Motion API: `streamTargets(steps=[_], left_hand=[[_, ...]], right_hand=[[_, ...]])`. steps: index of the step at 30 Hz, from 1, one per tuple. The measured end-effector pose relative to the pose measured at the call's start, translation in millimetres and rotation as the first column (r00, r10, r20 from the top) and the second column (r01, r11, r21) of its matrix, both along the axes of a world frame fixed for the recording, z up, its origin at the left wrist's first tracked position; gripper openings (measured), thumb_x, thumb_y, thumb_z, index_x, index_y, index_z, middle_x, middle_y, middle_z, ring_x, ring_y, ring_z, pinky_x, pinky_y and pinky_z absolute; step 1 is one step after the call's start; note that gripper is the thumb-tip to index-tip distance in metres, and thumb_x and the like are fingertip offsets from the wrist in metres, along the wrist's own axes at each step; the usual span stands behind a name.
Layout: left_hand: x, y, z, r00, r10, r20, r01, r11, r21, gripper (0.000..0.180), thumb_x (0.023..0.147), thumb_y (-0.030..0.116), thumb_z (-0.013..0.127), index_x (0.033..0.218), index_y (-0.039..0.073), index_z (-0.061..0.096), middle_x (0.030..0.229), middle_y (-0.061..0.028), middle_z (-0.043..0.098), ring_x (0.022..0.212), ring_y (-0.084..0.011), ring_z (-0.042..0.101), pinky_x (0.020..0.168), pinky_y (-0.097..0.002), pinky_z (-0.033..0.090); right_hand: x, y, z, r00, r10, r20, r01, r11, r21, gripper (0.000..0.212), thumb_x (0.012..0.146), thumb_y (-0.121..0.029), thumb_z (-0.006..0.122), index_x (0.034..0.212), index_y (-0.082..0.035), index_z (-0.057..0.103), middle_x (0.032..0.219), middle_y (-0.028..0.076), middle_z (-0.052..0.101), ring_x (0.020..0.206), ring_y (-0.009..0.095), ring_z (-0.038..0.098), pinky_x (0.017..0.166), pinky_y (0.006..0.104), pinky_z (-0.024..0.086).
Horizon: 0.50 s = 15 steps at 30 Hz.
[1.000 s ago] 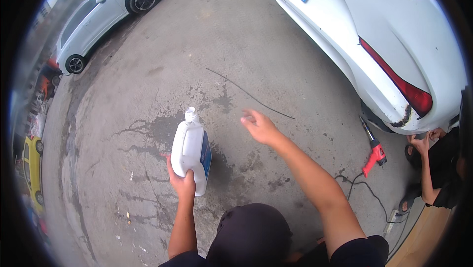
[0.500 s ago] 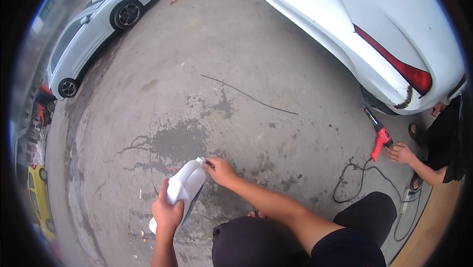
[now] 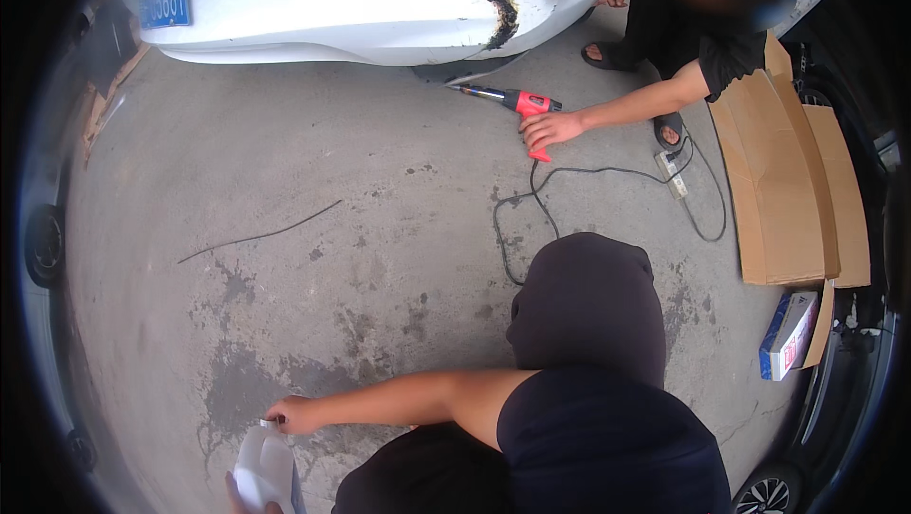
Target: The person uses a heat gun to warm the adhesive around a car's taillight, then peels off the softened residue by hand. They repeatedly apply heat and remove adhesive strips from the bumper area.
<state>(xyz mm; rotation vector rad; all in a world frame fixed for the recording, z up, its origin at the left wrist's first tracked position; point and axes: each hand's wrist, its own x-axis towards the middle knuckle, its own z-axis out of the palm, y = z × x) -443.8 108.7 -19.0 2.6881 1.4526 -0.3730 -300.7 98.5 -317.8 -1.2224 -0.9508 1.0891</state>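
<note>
A white plastic jug [image 3: 265, 465] is at the lower left, tilted, with its neck pointing up and away from me. My left hand [image 3: 239, 500] is mostly cut off by the lower edge. What shows of its fingers is wrapped round the jug's body. My right hand [image 3: 294, 413] reaches across to the left, its fingers pinched on the small white cap [image 3: 269, 425] at the jug's neck. Whether the cap is still seated on the neck is too small to tell.
A co-worker's hand [image 3: 552, 129] holds a red hot-air gun [image 3: 533, 106] on the concrete. Its black cord [image 3: 607, 169] runs to a power strip [image 3: 670, 175]. Beyond is a white car's damaged bumper [image 3: 408, 20]. Opened cardboard [image 3: 773, 191] and a blue-white box [image 3: 790, 336] lie right; a thin dark strip [image 3: 261, 235], left.
My view has swung to the right, so the jug and my hands now appear lower left. The co-worker's hand has moved from the hot-air gun's rear end onto its handle.
</note>
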Motion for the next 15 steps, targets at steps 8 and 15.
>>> streamTargets(steps=[8,15], left_hand=[[-20.1,-0.7,-17.0,0.997,-0.067,-0.03,0.069,0.995,0.076,0.074,0.082,0.036,0.076,0.151,0.019,0.059,0.099,-0.027,0.076,0.086,-0.0499,0.073,0.074,-0.0552,0.058],[-95.2,22.0,-118.8,0.963,0.111,0.245,-0.131,0.989,0.066,0.073,0.093,0.044,0.073,0.156,0.014,0.052,0.113,-0.0298,0.075,0.102,-0.0392,0.075,0.085,-0.0559,0.056]], right_hand=[[8.1,5.5,-19.3,0.999,0.016,0.046,-0.018,0.999,0.039,0.034,0.082,-0.008,0.068,0.115,-0.003,0.074,0.1,0.016,0.077,0.092,0.031,0.074,0.081,0.0418,0.057],[53.5,46.9,26.0,0.803,-0.234,0.548,-0.02,0.908,0.418,0.024,0.075,-0.008,0.068,0.097,-0.003,0.074,0.104,0.014,0.073,0.106,0.037,0.067,0.088,0.0467,0.056]])
